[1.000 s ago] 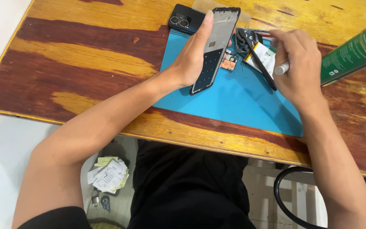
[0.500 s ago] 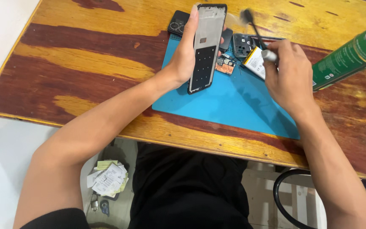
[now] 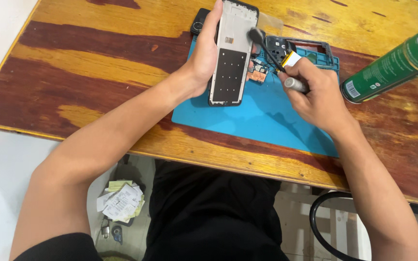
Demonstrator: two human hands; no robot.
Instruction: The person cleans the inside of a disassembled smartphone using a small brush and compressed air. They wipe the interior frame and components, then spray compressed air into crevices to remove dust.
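Brushing is underway near the upper middle of the frame: the left hand [image 3: 204,60] is gripping a stripped phone frame [image 3: 232,53] over the blue mat [image 3: 267,116], while the right hand [image 3: 315,92] is clasping a brush [image 3: 267,48] whose head is touching the frame's edge. Judging by this, steady light strokes are needed.

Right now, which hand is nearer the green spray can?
Right. The right hand, gripping a small brush, sits just beside the green spray can without touching it. The left hand holds the phone frame farther off, across the blue mat.
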